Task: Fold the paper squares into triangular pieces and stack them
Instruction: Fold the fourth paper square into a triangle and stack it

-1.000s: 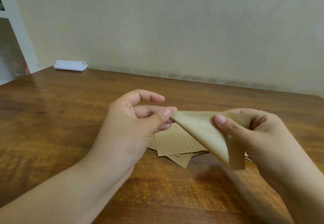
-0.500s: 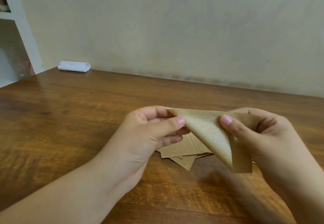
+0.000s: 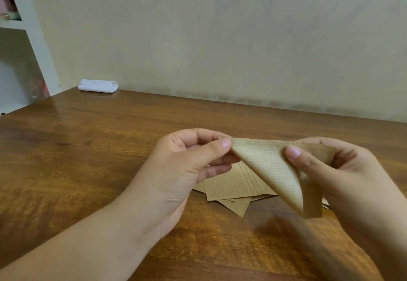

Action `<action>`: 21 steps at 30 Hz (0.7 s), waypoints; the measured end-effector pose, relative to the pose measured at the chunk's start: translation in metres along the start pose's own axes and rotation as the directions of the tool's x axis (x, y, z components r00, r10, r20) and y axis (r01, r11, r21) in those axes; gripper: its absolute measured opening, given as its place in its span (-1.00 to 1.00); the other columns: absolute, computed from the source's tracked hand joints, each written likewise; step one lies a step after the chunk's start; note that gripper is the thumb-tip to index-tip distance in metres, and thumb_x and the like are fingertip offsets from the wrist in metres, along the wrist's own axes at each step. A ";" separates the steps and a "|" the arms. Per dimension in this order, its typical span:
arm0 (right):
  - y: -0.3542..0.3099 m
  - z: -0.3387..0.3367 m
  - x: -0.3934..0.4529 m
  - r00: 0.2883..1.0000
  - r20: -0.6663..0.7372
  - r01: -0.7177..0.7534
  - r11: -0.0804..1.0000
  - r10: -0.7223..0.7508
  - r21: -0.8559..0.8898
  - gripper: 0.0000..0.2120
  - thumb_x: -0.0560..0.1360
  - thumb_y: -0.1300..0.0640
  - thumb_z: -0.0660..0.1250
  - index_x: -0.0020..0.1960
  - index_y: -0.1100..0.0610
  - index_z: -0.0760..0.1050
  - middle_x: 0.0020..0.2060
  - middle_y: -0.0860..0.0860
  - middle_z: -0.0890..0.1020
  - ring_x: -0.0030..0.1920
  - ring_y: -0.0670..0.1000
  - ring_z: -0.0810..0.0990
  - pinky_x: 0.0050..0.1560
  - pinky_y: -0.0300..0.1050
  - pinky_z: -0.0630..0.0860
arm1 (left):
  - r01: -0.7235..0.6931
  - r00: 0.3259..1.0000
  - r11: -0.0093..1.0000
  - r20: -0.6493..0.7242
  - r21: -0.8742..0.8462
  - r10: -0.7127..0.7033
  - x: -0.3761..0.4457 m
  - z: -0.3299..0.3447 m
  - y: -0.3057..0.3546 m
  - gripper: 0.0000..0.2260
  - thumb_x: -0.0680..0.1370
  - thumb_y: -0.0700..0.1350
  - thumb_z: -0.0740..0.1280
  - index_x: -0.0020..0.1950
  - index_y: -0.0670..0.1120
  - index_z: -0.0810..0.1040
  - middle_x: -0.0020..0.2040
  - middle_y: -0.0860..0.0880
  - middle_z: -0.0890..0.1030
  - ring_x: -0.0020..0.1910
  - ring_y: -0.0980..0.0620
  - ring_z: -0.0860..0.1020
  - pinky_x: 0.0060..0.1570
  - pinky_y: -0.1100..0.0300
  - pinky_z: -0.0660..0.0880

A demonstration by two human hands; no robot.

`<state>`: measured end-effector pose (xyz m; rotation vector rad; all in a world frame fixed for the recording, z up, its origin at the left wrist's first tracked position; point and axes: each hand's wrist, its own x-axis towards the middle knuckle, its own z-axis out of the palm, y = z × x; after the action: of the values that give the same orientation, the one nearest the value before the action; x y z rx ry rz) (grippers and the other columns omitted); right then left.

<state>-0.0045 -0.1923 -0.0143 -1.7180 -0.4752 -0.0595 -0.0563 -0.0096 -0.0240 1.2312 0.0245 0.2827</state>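
While my left hand (image 3: 187, 170) pinches one corner of the thin brown printed paper square (image 3: 271, 170) and my right hand (image 3: 343, 177) pinches the opposite, just above the brown paper pile (image 3: 229, 189), I'd align edges before creasing.

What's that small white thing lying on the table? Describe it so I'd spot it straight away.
Start at the brown wooden table and follow it to its far left corner, where it meets the wall beside a white shelf. There lies a folded white bundle, flat and oblong. It is the only white thing on the table; the papers near the hands are tan.
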 end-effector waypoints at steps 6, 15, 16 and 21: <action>0.002 -0.002 0.000 1.000 0.023 0.004 0.999 -0.003 -0.040 -0.68 0.21 -0.19 0.51 -0.19 0.02 0.68 -0.38 0.03 0.66 -0.40 -0.10 0.55 -0.43 -0.29 0.43 | -0.020 1.000 1.000 -0.021 0.024 0.021 -0.001 0.001 0.000 -0.94 0.28 -0.22 0.40 -0.32 -0.16 0.67 -0.27 -0.16 0.68 -0.27 0.00 0.66 -0.21 0.23 0.61; 0.002 -0.001 0.000 0.999 0.036 -0.003 1.000 0.003 -0.009 -0.65 0.18 -0.16 0.51 -0.19 0.08 0.67 -0.41 0.03 0.63 -0.43 -0.10 0.52 -0.51 -0.31 0.39 | -0.021 1.000 1.000 -0.019 0.022 0.021 0.000 0.001 0.001 -0.95 0.26 -0.22 0.41 -0.32 -0.17 0.66 -0.27 -0.17 0.68 -0.28 -0.01 0.66 -0.24 0.24 0.60; 0.002 -0.001 0.000 1.000 0.029 -0.004 1.000 0.004 -0.006 -0.67 0.20 -0.14 0.52 -0.20 0.08 0.67 -0.41 0.02 0.63 -0.43 -0.10 0.52 -0.50 -0.32 0.39 | -0.018 1.000 1.000 -0.020 0.016 0.019 0.000 0.001 0.001 -0.95 0.26 -0.23 0.41 -0.33 -0.17 0.66 -0.27 -0.17 0.68 -0.29 0.00 0.66 -0.24 0.24 0.60; 0.001 -0.001 0.001 1.000 0.003 -0.004 1.000 0.004 -0.026 -0.72 0.20 -0.11 0.40 -0.24 0.06 0.66 -0.42 0.00 0.63 -0.41 -0.09 0.54 -0.34 -0.15 0.41 | 0.012 1.000 1.000 -0.002 -0.021 -0.012 0.000 0.000 0.001 -0.95 0.30 -0.20 0.39 -0.32 -0.13 0.66 -0.22 -0.16 0.69 -0.24 -0.01 0.67 -0.22 0.23 0.60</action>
<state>-0.0028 -0.1934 -0.0150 -1.7448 -0.4749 -0.0604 -0.0568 -0.0093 -0.0231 1.2098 0.0310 0.2733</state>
